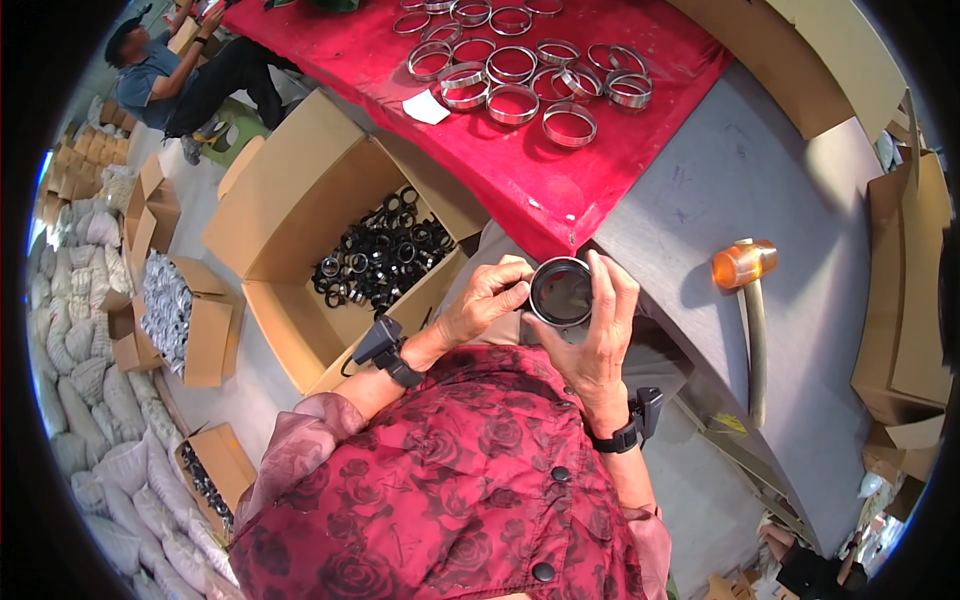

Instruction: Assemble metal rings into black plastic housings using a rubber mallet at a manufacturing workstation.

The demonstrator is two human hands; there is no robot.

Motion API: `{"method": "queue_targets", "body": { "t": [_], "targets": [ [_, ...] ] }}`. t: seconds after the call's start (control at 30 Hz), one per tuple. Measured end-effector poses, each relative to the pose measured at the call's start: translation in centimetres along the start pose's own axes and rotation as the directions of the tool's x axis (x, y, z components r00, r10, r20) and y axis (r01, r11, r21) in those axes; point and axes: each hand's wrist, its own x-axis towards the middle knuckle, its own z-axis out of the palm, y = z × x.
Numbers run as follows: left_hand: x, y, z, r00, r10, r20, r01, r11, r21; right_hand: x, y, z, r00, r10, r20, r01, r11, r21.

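Between my two hands, just off the table's near corner, is a round ring (535, 291) with a dark inside and a thin shiny rim. My left hand (480, 305) pinches its left side between thumb and fingers. Curved around the opposite side is my right hand (597, 330), fingers along the edge and thumb below. Both hands grip this one ring. Beyond it, several shiny metal rings (569, 125) lie loose and partly stacked on the red cloth (520, 200), beside a small white scrap (426, 107).
An open carton (290, 330) of black and silver rings stands at left. On the grey tabletop (690, 190) at right lies a mallet (745, 265) with an amber head. Cardboard (900, 300) lines the right side. Sacks (110, 400) fill the far left; a person (165, 85) sits upper left.
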Motion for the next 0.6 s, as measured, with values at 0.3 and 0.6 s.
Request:
{"method": "queue_targets", "body": {
  "t": [0.3,0.6],
  "targets": [
    [0.4,0.8,-0.9,0.976,-0.162,0.147,0.174,0.982,-0.074,-0.5,0.8,-0.4,0.992,-0.020,0.125,-0.001,0.986,0.168],
    [0.4,-1.3,-2.2,0.950,-0.192,0.247,0.237,0.957,-0.169,-1.0,-0.3,-0.1,0.990,-0.132,0.056,0.135,0.989,-0.054]
  ]
}}
